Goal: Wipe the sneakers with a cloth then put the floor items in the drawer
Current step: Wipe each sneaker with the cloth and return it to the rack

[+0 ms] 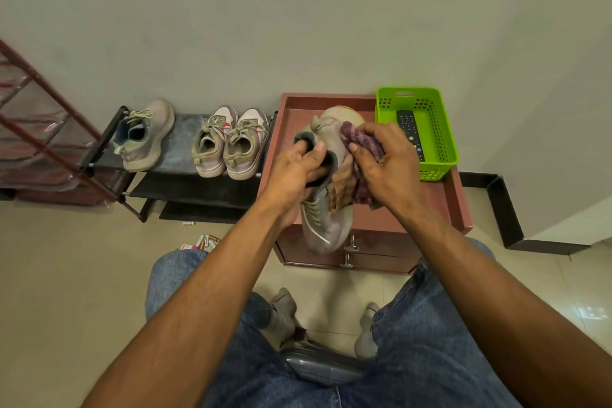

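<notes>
My left hand point(299, 166) grips a grey sneaker point(326, 222) by its collar, fingers inside the opening, holding it above the brown drawer cabinet point(440, 205). My right hand point(385, 162) holds a checked purple and tan cloth point(356, 175) bunched against the sneaker's side. Three other sneakers stand on the low black rack point(185, 189): a single one point(144, 136) at the left and a pair point(231, 142) at the right. Small batteries and tubes point(200, 242) lie on the floor below the rack. The cabinet's drawers point(381, 242) are shut, with metal knobs point(351, 247).
A green plastic basket point(440, 139) holding a black remote point(410, 136) sits on the cabinet's back right. A red-framed shelf point(39, 129) stands at the far left. A black skirting runs along the wall at right. My jeans-clad legs and grey-socked feet are below, over a grey stool.
</notes>
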